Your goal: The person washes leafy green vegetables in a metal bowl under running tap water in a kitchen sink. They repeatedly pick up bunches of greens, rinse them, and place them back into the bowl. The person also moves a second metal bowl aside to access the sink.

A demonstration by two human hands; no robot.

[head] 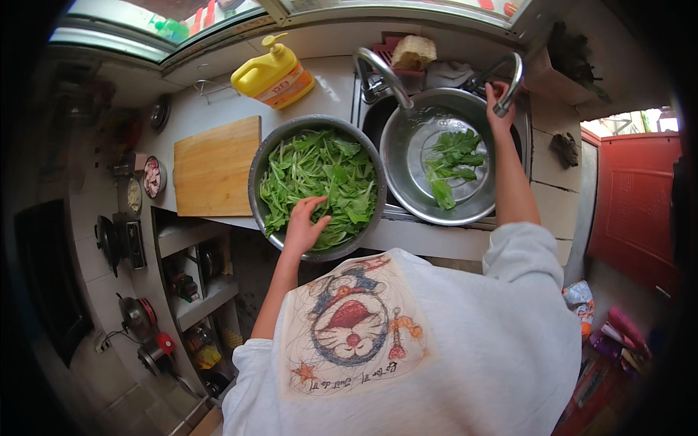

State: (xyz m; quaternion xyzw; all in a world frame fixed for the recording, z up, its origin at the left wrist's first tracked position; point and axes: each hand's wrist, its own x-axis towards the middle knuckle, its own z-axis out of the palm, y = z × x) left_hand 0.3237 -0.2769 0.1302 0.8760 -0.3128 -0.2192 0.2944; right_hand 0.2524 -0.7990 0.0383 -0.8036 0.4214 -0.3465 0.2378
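Observation:
A large metal basin (pixel 257 163) full of leafy greens (pixel 349 180) stands on the counter, left of the sink. My left hand (pixel 307 222) is over the near side of these greens, its fingers spread and touching the leaves. In the sink sits a second stainless steel basin (pixel 401 188) with water and a few leafy greens (pixel 455 155) in it. The left faucet (pixel 390 79) arches over that basin's rim. My right hand (pixel 500 106) is at the back right of the sink, behind the right faucet (pixel 510 87); its fingers reach to the faucet's base, and their hold is partly hidden.
A wooden cutting board (pixel 218 169) lies left of the greens, with a yellow pump jug (pixel 275 76) behind. A bowl of cut meat (pixel 154 177) stands at the far left. Behind the sink are a loofah sponge (pixel 413 53) and a cloth (pixel 448 73). Open shelves (pixel 207 300) are below left.

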